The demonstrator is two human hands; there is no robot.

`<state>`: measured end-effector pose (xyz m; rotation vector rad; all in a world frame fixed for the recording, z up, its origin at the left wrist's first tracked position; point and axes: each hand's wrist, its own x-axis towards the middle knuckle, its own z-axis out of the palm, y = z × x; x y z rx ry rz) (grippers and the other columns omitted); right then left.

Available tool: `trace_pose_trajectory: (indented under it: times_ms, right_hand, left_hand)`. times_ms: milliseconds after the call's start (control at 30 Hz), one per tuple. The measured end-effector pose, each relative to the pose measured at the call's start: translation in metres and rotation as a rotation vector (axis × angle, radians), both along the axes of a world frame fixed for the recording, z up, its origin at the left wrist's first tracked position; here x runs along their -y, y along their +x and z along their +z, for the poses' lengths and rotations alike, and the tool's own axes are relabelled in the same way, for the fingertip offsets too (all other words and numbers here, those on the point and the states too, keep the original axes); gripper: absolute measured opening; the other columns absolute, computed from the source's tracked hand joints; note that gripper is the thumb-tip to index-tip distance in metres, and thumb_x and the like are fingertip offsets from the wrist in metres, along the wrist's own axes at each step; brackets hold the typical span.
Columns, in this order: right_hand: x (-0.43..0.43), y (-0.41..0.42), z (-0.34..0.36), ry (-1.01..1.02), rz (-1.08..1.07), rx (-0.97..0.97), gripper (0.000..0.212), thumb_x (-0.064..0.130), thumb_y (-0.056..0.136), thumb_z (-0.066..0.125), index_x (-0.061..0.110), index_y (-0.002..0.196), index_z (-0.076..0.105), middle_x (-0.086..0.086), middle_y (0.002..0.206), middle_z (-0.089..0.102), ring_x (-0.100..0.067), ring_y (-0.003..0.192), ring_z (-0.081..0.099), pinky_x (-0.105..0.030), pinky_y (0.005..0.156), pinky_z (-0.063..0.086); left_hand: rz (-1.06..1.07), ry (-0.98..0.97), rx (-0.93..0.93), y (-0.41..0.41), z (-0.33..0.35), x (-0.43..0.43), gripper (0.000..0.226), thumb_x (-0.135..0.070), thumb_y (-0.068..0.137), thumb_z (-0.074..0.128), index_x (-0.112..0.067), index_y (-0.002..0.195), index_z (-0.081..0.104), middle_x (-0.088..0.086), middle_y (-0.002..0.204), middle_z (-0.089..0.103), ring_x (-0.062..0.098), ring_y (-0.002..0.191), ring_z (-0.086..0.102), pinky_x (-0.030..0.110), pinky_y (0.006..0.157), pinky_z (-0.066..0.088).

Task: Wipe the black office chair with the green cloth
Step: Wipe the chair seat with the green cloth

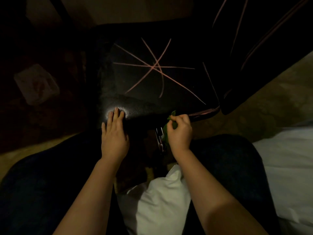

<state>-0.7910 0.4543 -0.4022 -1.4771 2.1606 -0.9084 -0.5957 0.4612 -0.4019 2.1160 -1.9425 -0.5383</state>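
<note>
Dim scene, viewed from above. Black chair (152, 78) straight ahead, seat facing up, backrest (257, 48) rising at the far right. Pink lines (156, 66) crossed in a star over the middle of the seat, more pink strokes down the backrest, and a pink smear along the seat's near right edge. Left hand (114, 133) laid flat on the near left edge of the seat, fingers straight and close together, tips on a bright patch of glare, holding nothing. Right hand (180, 131) curled tight round the green cloth (165, 133) at the near right edge of the seat, just beside the pink smear. A bit of cloth poking out above the knuckles, the rest hanging down on the left side of the hand. Too dark to tell whether the cloth touches the seat edge. Shiny metal lever (159, 139) below the seat, just left of the hanging cloth. Knees in dark trousers (42, 184) near, on either side of the arms. White pillow (160, 200) near, between the forearms. White bedding (288, 167) at the right. Pale packet (36, 83) on the dark floor, well left of the chair.
</note>
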Motion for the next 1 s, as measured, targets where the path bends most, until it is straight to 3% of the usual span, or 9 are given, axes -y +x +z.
trace_pose_trajectory:
  times_ms: [167,333,433,533,833,1000]
  right_hand:
    - [0.002,0.044,-0.002,0.002,0.246,0.028,0.016,0.006,0.086,0.066,0.006,0.101,0.071,-0.002,0.100,0.055,-0.011,0.086,0.053,-0.017,0.076,0.040]
    - [0.004,0.061,-0.001,-0.053,0.338,-0.013,0.016,0.006,0.085,0.065,0.004,0.099,0.073,-0.008,0.095,0.059,-0.022,0.088,0.058,-0.031,0.076,0.050]
    - [0.002,0.060,0.000,-0.064,0.371,-0.036,0.017,0.009,0.087,0.064,0.006,0.101,0.073,-0.008,0.096,0.060,-0.022,0.090,0.057,-0.032,0.076,0.050]
    - [0.002,0.057,-0.001,-0.069,0.362,-0.052,0.016,0.009,0.087,0.065,0.006,0.100,0.074,-0.009,0.096,0.060,-0.024,0.090,0.058,-0.033,0.075,0.050]
    - [-0.001,0.031,0.000,-0.089,0.286,-0.153,0.014,0.003,0.079,0.072,0.003,0.092,0.074,-0.013,0.092,0.062,-0.029,0.086,0.060,-0.035,0.073,0.052]
    - [-0.004,-0.009,-0.001,-0.012,0.197,-0.189,0.019,0.010,0.086,0.067,0.009,0.104,0.073,-0.007,0.102,0.059,-0.023,0.095,0.057,-0.030,0.073,0.047]
  left_hand:
    - [0.014,-0.016,-0.001,-0.011,0.003,-0.005,0.076,-0.014,0.091,0.057,-0.015,0.155,0.017,0.006,0.164,0.007,0.026,0.151,0.000,0.046,0.120,0.009]
    - [-0.182,-0.035,0.019,-0.023,0.000,-0.014,0.070,-0.012,0.096,0.046,-0.019,0.156,0.011,-0.001,0.162,-0.005,0.013,0.146,-0.015,0.038,0.119,-0.003]
    - [-0.169,-0.010,-0.002,-0.032,0.002,-0.013,0.062,-0.019,0.101,0.039,-0.018,0.156,0.009,0.000,0.164,-0.003,0.012,0.146,-0.015,0.036,0.119,-0.001]
    - [-0.098,0.002,0.021,-0.038,0.004,-0.011,0.059,-0.023,0.102,0.035,-0.015,0.156,0.012,0.003,0.164,0.002,0.016,0.150,-0.008,0.041,0.121,0.006]
    - [-0.024,0.054,0.077,-0.049,0.007,-0.013,0.073,-0.020,0.095,0.045,-0.014,0.156,0.005,0.002,0.164,-0.007,0.019,0.150,-0.011,0.042,0.121,0.004]
    - [-0.046,0.070,0.114,-0.047,0.007,-0.014,0.080,-0.022,0.094,0.051,-0.015,0.156,0.002,0.002,0.164,-0.008,0.020,0.150,-0.011,0.043,0.122,0.006]
